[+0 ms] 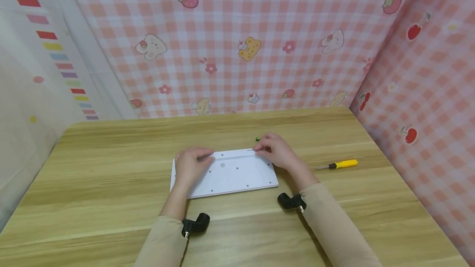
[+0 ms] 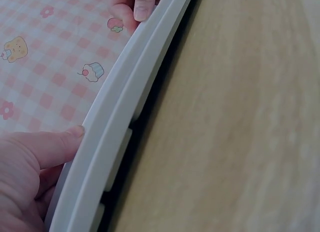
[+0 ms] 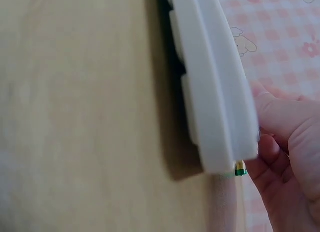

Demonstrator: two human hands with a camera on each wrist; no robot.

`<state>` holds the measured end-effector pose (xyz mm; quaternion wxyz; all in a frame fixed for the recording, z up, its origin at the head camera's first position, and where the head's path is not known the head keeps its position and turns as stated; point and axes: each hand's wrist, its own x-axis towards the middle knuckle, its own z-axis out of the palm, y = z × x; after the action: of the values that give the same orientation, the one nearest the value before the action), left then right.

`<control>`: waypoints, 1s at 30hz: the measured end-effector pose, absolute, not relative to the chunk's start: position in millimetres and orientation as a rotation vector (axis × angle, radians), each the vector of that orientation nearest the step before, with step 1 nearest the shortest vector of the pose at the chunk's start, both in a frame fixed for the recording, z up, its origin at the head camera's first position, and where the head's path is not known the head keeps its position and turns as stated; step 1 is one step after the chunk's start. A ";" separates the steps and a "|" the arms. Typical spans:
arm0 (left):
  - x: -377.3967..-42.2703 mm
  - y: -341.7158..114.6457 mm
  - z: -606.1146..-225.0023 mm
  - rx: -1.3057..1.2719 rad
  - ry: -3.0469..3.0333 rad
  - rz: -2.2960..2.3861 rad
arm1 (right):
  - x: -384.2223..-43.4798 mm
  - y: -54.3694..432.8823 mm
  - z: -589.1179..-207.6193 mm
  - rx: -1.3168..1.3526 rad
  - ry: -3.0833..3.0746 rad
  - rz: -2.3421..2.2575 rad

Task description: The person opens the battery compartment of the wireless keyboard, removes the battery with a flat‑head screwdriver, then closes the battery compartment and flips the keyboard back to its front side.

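Observation:
A white keyboard (image 1: 230,176) lies upside down, its screw-dotted back facing up. Its keys (image 2: 117,159) show along the lower side in both wrist views. My left hand (image 1: 190,166) grips the far edge near the left end, the thumb on the back panel and the other fingers partly hidden. Toward the far right corner, my right hand (image 1: 276,151) holds the same edge between thumb and fingers. In the right wrist view the thumb of the right hand (image 3: 295,127) touches the keyboard's side. A small green and gold battery-like piece (image 3: 240,168) shows past the keyboard's end.
A screwdriver with a yellow handle (image 1: 345,163) lies right of the right hand, its shaft pointing left. The wooden table (image 1: 111,168) meets pink checkered cloth (image 1: 230,77) at the back and on the right. Black wrist mounts (image 1: 196,223) stick out from the sleeves.

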<state>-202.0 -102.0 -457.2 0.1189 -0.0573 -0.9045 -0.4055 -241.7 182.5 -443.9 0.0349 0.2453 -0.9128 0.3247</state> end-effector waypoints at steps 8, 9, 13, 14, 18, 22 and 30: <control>-198.6 -99.4 -460.6 -0.171 -2.653 -1.188 | -237.2 189.5 -454.1 0.653 -2.800 1.137; -198.3 -99.1 -460.8 -0.176 -2.651 -1.187 | -236.8 190.7 -455.4 0.637 -2.792 1.168; -197.3 -99.0 -459.6 -0.174 -2.648 -1.179 | -235.8 192.9 -457.7 0.630 -2.761 1.225; -197.2 -99.2 -458.9 -0.172 -2.652 -1.171 | -235.5 193.3 -457.7 0.637 -2.754 1.236; -197.8 -99.1 -454.9 -0.199 -2.694 -1.091 | -234.3 195.2 -456.1 0.628 -2.731 1.333; -198.7 -92.7 -448.1 -0.370 -2.766 -0.960 | -234.3 198.2 -453.8 0.529 -2.709 1.503; -198.7 -56.0 -440.1 -0.821 -2.990 -0.715 | -226.1 203.4 -441.1 0.397 -2.658 1.654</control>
<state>-198.7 -56.0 -440.1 -0.0202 -0.2579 -0.9395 -0.2246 -226.1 203.4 -441.1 -0.0070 0.1258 -0.8422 0.5243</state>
